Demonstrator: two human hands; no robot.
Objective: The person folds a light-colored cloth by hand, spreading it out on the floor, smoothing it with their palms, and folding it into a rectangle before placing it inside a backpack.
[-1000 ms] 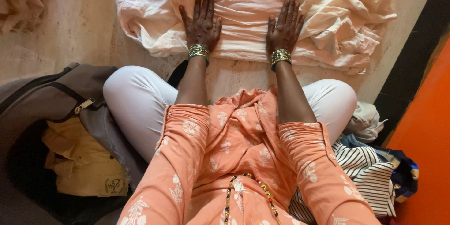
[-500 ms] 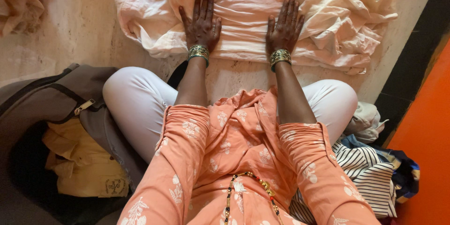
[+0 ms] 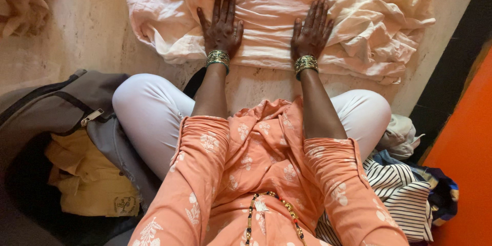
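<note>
From the head camera, looking straight down, a person sits cross-legged on a pale stone floor (image 3: pixel 87 25), and a cream cloth (image 3: pixel 287 20) lies spread out on the floor just past the knees. The left hand (image 3: pixel 222 24) lies flat on the cloth with the fingers straight and a little apart, palm down, not gripping anything. The right hand (image 3: pixel 311 32) lies flat the same way, near the left one, also pressing down and holding nothing. Both hands sit on a long folded band across the middle of the cloth, and it looks as if they press there to keep the fold flat and smooth. The right end of the cloth is bunched and wrinkled, while the part under the hands is neat. Each wrist has a stack of bangles (image 3: pixel 218 58). To the person's left is a grey bag (image 3: pixel 56 107) with its zip open, and a yellow garment (image 3: pixel 87 179) lies inside it. To the right, beside the knee, is a small pile with a striped top (image 3: pixel 394 195) and something white above it; I cannot tell what the white thing is, since most of it is hidden. An orange wall (image 3: pixel 469 159) stands at the far right.
</note>
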